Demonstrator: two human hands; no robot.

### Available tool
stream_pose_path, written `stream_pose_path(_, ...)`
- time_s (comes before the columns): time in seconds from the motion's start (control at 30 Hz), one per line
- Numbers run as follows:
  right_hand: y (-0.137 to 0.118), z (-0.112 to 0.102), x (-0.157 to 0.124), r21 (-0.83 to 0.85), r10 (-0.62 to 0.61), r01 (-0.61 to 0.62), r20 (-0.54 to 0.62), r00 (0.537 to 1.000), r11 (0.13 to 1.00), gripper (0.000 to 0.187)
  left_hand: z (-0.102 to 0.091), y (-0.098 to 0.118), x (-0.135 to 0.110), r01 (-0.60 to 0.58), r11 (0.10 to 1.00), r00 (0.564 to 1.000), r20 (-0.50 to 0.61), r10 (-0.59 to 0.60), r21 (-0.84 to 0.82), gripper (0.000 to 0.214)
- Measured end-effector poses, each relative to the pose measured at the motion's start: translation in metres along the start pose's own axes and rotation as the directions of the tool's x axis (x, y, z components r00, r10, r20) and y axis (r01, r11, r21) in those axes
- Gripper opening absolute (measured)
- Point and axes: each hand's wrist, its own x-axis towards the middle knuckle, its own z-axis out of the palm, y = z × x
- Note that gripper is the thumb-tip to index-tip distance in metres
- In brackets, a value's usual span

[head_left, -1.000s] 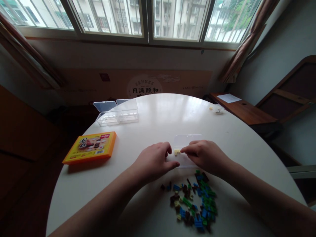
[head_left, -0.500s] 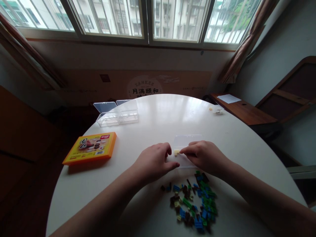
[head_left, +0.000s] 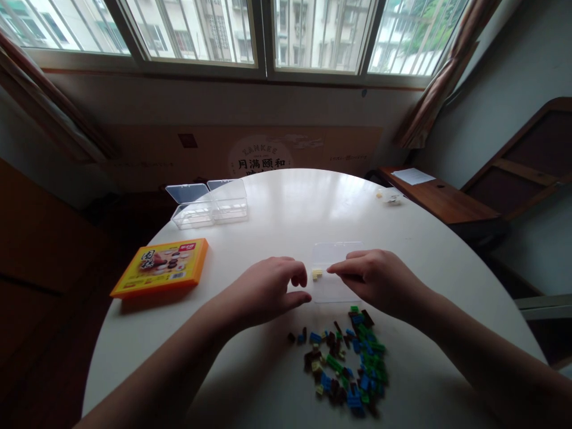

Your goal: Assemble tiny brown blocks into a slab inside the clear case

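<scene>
My left hand (head_left: pixel 279 285) hovers over the table just left of a clear plastic box (head_left: pixel 337 292) with its lid raised. Its fingers are curled, the thumb is apart from them, and nothing shows between. My right hand (head_left: pixel 373 277) is over the box's right side, index finger stretched out and no held thing visible. The fingertip is just right of a few small pale yellow bricks (head_left: pixel 317 273), with a narrow gap. Nearer to me lies a loose pile of small bricks (head_left: pixel 353 395) in blue, green, brown and pale yellow.
A clear compartment box (head_left: pixel 210 213) with raised lids stands at the table's far left. An orange and yellow box (head_left: pixel 161 268) lies at the left edge. At the far right is a small clear packet (head_left: pixel 390 196). The round white table (head_left: pixel 286 214) faces a window.
My left hand has drawn back leftward from the clear box. My right fingertip has come slightly away from the yellow bricks, which now show more fully. The view has shifted a little.
</scene>
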Motion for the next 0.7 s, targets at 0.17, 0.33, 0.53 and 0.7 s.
stream_pose_path(0.17, -0.008, -0.025, -0.008, 0.02, -0.152, 0.151, 0.119, 0.981, 0.988, 0.029, -0.01, 0.006, -0.007, -0.163, 0.986, 0.979, 0.119, 0.164, -0.022, 0.005)
stream_pose_path(0.33, -0.023, -0.037, -0.017, 0.058, -0.267, 0.263, 0.336, 0.903, 0.963, 0.026, -0.005, 0.015, -0.008, -0.222, 0.974, 0.953, 0.202, 0.226, -0.045, 0.003)
stream_pose_path(0.53, -0.033, -0.04, -0.027, 0.043, -0.289, 0.301, 0.435, 0.853, 0.953, 0.024, -0.001, 0.02, -0.011, -0.266, 0.958, 0.933, 0.221, 0.285, -0.111, 0.015)
stream_pose_path(0.7, -0.031, -0.041, -0.03, 0.04, -0.276, 0.291, 0.46, 0.844, 0.956, 0.026, 0.002, 0.021, -0.01, -0.302, 0.946, 0.915, 0.242, 0.322, -0.117, 0.018)
